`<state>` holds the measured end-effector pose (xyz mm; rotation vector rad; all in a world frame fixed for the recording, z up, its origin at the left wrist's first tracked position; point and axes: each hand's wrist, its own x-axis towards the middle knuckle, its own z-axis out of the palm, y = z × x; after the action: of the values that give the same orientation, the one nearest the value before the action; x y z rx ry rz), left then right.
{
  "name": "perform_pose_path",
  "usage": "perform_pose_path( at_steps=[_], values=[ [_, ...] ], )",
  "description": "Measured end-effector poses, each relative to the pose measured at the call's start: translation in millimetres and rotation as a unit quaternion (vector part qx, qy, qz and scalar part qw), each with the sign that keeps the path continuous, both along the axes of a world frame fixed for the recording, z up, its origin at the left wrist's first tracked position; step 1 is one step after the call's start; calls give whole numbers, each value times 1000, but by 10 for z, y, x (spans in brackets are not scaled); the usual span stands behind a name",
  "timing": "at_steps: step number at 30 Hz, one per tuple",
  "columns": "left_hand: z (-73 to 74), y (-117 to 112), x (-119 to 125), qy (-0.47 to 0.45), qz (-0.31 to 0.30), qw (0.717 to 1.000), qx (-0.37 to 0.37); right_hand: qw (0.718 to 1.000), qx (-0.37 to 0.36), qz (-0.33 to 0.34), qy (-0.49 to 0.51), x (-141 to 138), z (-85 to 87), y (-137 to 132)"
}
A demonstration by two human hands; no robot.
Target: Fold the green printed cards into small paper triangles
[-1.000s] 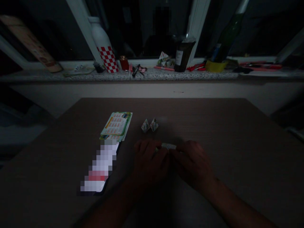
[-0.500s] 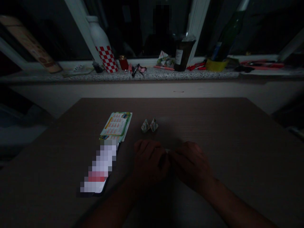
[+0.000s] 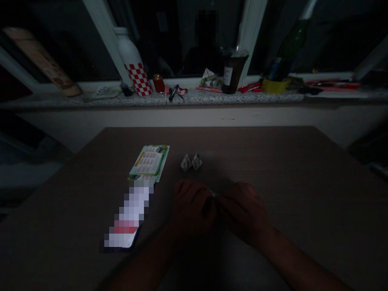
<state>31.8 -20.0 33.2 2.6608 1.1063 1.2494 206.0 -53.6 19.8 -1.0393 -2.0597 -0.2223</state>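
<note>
My left hand and my right hand meet at the middle of the dark wooden table, fingers curled and pinched together. Between the fingertips only a sliver of a small folded paper piece shows; the rest is hidden by the fingers. Just beyond the hands stand two small folded paper pyramids, side by side. To the left lies a stack of printed green-edged paper sheets.
A blurred-out flat object lies left of my left hand. The stone windowsill behind holds a white bottle with red checks, a dark cup, a green bottle, pens and small clutter.
The paper piece, plainly visible above my fingers a second ago, is now almost fully covered by both hands. The hands stay in the same place.
</note>
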Motion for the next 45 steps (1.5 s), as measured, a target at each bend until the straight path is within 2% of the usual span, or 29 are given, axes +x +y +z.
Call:
perform_pose_path(
  at_steps=[15,23,30,45],
  values=[
    [-39,-11,-11,5,-15,1000,-17,1000,-4,27,8,46,-69,28],
    [-63,6,-7,16,-26,999,-18,998,-13,40,48,60,-29,15],
    [-45,10,-4,16,-39,999,-15,998,-27,47,40,51,-35,-2],
    [-49,33,-40,22,6,1000,-4,997,4,61,56,46,-35,-6]
  ],
)
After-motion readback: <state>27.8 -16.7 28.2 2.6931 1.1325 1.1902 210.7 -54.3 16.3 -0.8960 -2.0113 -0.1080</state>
